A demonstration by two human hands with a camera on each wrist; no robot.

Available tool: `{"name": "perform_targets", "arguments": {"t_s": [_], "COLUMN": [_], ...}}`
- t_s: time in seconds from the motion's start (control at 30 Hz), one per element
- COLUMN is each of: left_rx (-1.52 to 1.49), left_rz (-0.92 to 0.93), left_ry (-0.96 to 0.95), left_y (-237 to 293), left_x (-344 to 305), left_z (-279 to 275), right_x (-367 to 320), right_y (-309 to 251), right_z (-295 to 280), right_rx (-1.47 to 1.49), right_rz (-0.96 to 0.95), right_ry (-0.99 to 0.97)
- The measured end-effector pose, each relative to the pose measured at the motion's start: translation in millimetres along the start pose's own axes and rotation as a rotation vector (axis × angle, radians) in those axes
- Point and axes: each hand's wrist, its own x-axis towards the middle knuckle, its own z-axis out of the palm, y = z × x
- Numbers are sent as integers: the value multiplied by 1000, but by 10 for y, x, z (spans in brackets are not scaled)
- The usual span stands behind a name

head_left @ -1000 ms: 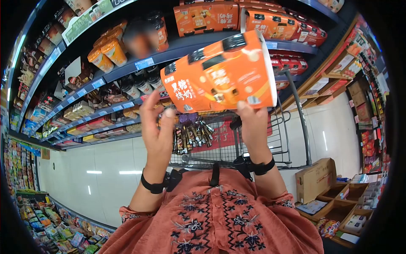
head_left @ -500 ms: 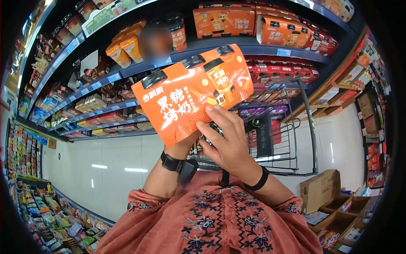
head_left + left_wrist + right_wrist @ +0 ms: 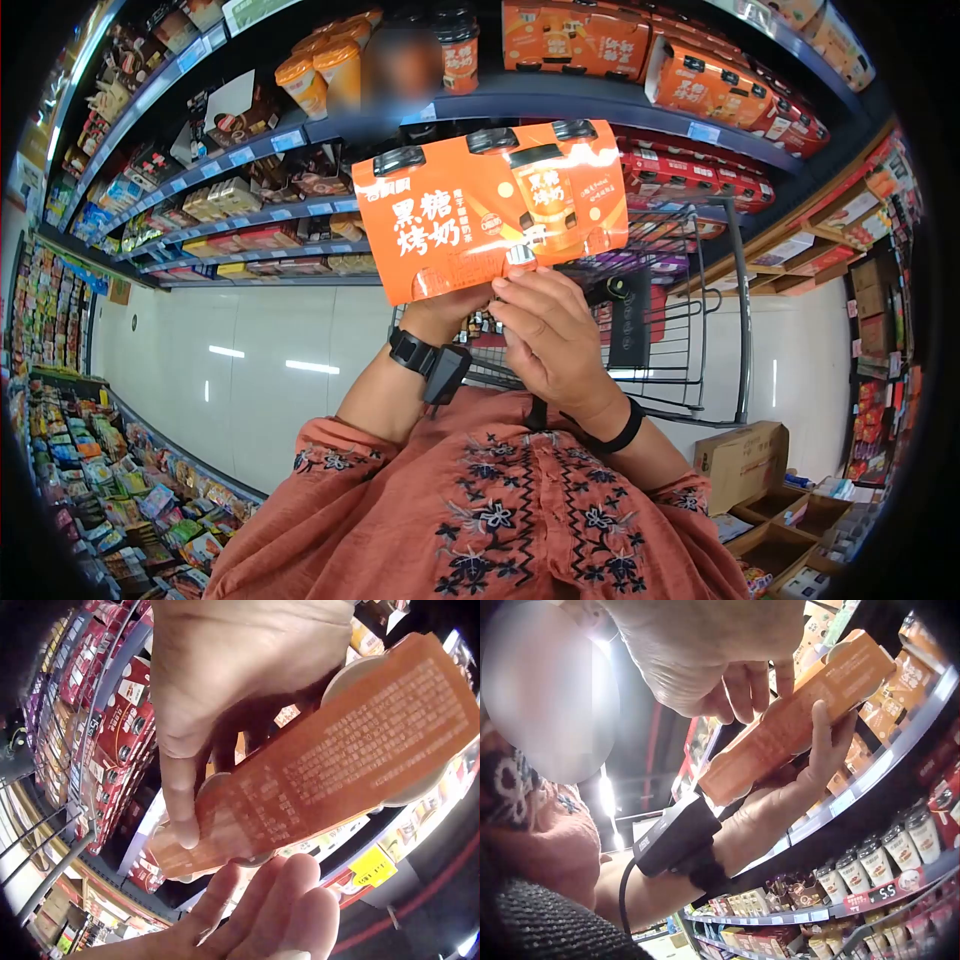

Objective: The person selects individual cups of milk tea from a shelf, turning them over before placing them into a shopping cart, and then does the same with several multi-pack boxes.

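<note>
Lying crosswise just beyond both hands in the head view, the orange cup carton (image 3: 490,212) is gripped by the left hand (image 3: 455,305), its thumb across the base in the left wrist view, the right hand (image 3: 552,335) touching with loose fingers in the right wrist view.

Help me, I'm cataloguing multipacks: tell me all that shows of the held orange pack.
The pack is a glossy, card-like sleeve with white lettering and a printed cup on its front. Three black lids show through cut-outs near the top; pale cup edges bulge beside the finely printed underside. It is held tilted before the shelves. The left hand grips it from behind, thumb on the underside; the right hand's fingertips touch its lower front edge.
</note>
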Motion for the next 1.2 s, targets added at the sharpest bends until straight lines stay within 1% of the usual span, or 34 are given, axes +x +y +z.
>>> {"name": "perform_targets", "arguments": {"t_s": [0.03,0.07,0.17,0.23,0.27,0.33,0.43,0.5,0.57,0.63,0.67,0.73,0.77,0.83,0.87,0.93,1.0,1.07,1.17,1.2], "left_rx": [-59,-92,35,453,394,105,1482,832,327,-21,-11,367,382,412,367,-60,641,481,866,777], "left_rz": [-17,-37,54,104,95,26,304,209,99,-1,-27,23,24,25,18,-59,98,97,76,72], "left_ry": [-7,42,1,65,66,61,-74,-10,9,19,101,183,190,203,207,215,221,147,115,125], "left_y": [-12,-8,-45,-15,-32,-32,5,-46,-81,-27,-17,-7,-18,-3,-7,45,-11,-53,-77,-82], "left_x": [-8,-13,-34,-45,-50,-19,-114,-136,-86,-70,-72,-68,-79,-87,-87,-69,-45,-71,-78,-62], "left_z": [-18,-34,-83,106,31,-1,-28,-3,34,50,12,-131,-205,-154,-118,39,-61,-92,-226,-192], "right_x": [-9,-13,8,0,-8,-23,-20,-19,-41,-52,-58,-66,-74,-80,-74,-56,-44,-50,-31,-27], "right_y": [-3,-4,3,7,14,16,24,31,41,48,50,46,44,55,61,60,72,94,81,90], "right_z": [-3,-8,-28,-43,-49,-58,-70,-102,-100,-96,-95,-86,-83,-78,-82,-86,-89,-90,-113,-113], "right_rx": [9,17,43,63,74,91,111,107,134,158,170,189,192,201,196,196,194,198,182,186], "right_rz": [2,2,13,21,22,29,26,17,26,33,35,35,39,40,40,39,49,56,79,85], "right_ry": [-5,-8,-18,-15,-6,12,32,35,33,35,34,36,36,35,37,37,33,36,44,50]}}
